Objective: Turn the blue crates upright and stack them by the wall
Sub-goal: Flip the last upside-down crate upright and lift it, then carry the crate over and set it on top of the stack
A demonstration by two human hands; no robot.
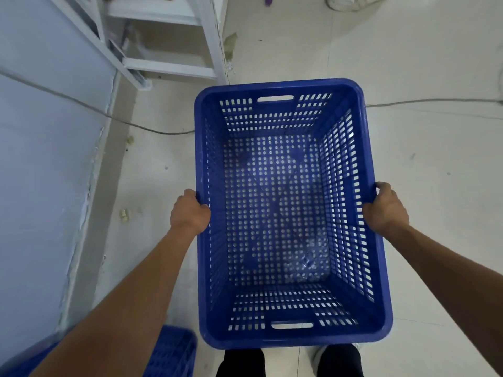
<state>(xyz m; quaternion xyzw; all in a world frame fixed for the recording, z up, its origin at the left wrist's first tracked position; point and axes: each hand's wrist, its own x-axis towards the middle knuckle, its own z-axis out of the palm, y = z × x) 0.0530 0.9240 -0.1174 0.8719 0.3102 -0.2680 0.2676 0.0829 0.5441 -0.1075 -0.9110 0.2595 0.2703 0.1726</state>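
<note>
A large blue perforated crate [285, 88] is held upright in front of me above the floor, its open top facing the camera and nothing inside it. My left hand [189, 210] grips the crate's left long rim. On the opposite long rim sits my right hand [385, 208], also gripping. Part of a second blue crate [174, 352] shows at the bottom left, beside the wall and partly hidden by my left forearm.
A pale blue wall [46, 159] runs along the left. A white metal shelf frame [168, 36] stands at the top left. A grey cable [136, 123] crosses the tiled floor behind the crate. Another person's shoe [351, 2] is at the top right. My own feet [288, 360] are below the crate.
</note>
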